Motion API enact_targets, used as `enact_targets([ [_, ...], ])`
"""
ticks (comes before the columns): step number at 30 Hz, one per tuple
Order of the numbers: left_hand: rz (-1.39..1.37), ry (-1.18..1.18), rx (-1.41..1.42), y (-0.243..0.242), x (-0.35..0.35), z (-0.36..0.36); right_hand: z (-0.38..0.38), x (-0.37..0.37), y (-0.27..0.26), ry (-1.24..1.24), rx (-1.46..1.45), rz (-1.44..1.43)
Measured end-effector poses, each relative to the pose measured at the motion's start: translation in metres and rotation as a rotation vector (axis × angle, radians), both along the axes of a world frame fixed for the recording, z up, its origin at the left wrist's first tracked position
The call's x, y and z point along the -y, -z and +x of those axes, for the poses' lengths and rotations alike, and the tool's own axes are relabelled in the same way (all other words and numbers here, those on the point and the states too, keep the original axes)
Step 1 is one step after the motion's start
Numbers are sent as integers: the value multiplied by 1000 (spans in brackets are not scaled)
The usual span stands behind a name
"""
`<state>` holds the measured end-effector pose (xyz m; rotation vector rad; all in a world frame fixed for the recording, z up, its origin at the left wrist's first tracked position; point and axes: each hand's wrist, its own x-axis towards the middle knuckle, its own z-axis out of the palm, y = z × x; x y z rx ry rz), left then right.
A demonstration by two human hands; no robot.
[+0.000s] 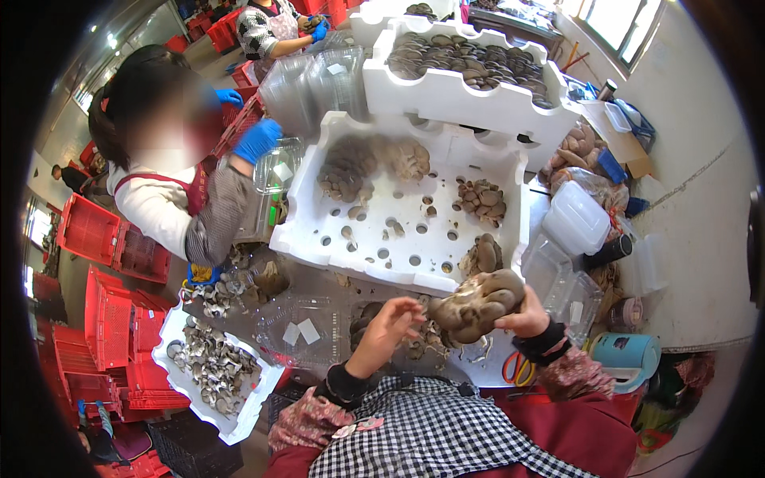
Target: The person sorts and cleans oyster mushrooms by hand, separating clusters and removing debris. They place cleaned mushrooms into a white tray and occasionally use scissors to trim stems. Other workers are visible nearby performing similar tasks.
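A large cluster of oyster mushrooms (478,305) is in my right hand (529,316), raised over the near right corner of the white foam crate (382,272). Just left of the cluster is my left hand (388,331), with its fingers apart and nothing in it. Under my hands, mushrooms and trimmings (424,343) lie on the table, partly hidden by my left hand and the cluster. Inside the foam crate are a big mushroom heap (349,167) at the far left and smaller clumps (482,200) along the right side.
Scissors (517,368) lie by my right wrist. A clear plastic clamshell (299,328) lies open at my left, beyond a foam box of mushroom pieces (215,373). A co-worker with a blue glove (258,140) stands across at left. A fuller foam crate (466,98) stands behind.
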<state>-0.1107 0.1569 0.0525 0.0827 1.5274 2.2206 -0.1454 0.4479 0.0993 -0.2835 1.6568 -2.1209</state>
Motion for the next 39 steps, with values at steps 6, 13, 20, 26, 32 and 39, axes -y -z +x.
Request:
enact_targets([
  [6,327,86,26,0,-20,21,47,52,45,137,69,-245],
  [13,294,-199,242,11,-12,40,61,86,60,89,-213,-125],
  [20,-5,-10,299,-2,24,32,43,67,66,-198,223,-297],
  [26,-309,135,170,-16,26,23,49,85,91,-433,298,-260],
  [32,-210,-184,67,-2,35,28,62,101,120,-134,555,-879],
  [39,274,-164,361,32,6,43,61,122,110,-40,216,-402],
])
